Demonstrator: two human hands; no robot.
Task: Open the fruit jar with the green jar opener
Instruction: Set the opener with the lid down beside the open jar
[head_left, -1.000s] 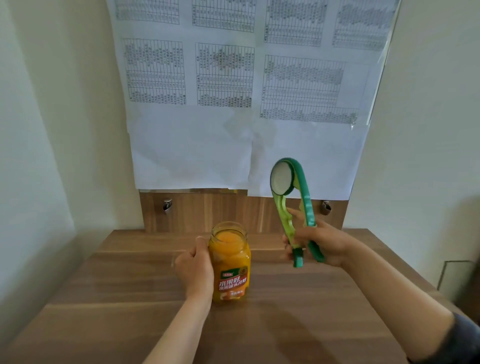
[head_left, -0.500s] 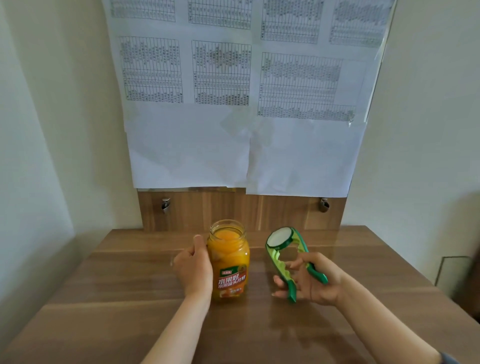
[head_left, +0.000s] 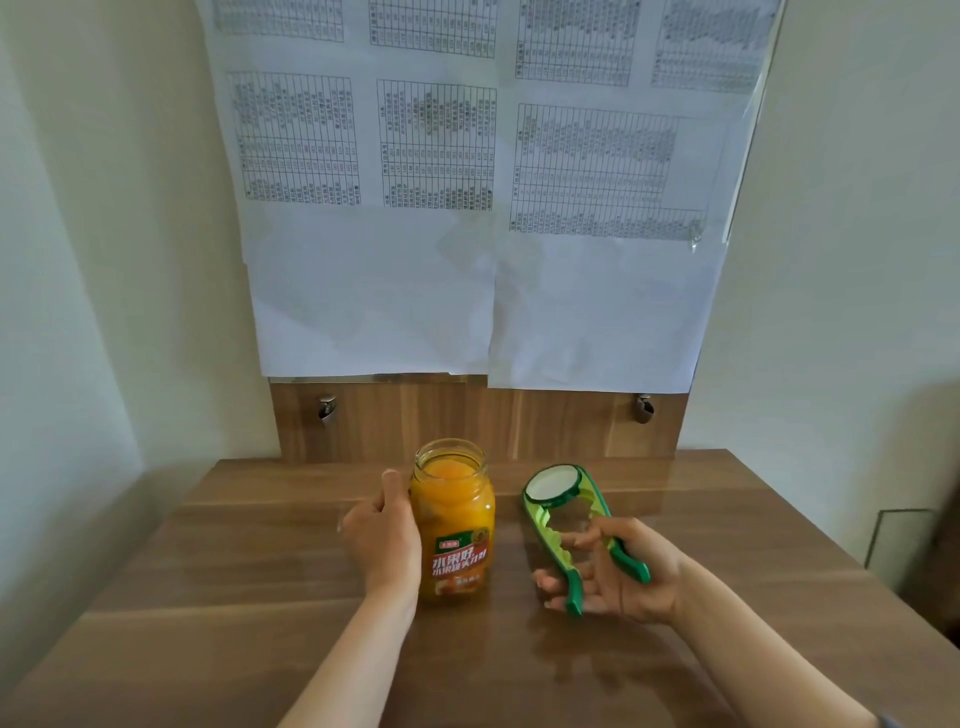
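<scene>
Fruit jar (head_left: 453, 519): upright on the wooden table (head_left: 260, 597), near the back edge, mouth bare, orange fruit visible through the open neck. Held from its left side by the left hand (head_left: 383, 540), fingers curled around the glass, thumb up by the shoulder. White lid (head_left: 552, 483) no longer on the jar; caught instead in the round head of the green jar opener (head_left: 571, 525), just right of the jar and apart from it.

A second ago lifted high and nearly upright in front of the wall papers; half a second ago brought down close to the table; now lying low and flat just above or on the wood, which of the two hard to tell. Right hand (head_left: 621, 577) loosening: fingers half spread under and across the handles, palm turned up, more cradling than squeezing. Judged from this: opening itself done, only the setting-down of the tool and lid left.

Further out: a wooden back panel (head_left: 467, 415) with two metal fittings, above it printed sheets (head_left: 467, 208) of tables taped to the wall. Nothing else on the tabletop, nothing in the way. One small risk: lid slipping out of the ring once the handles relax.
</scene>
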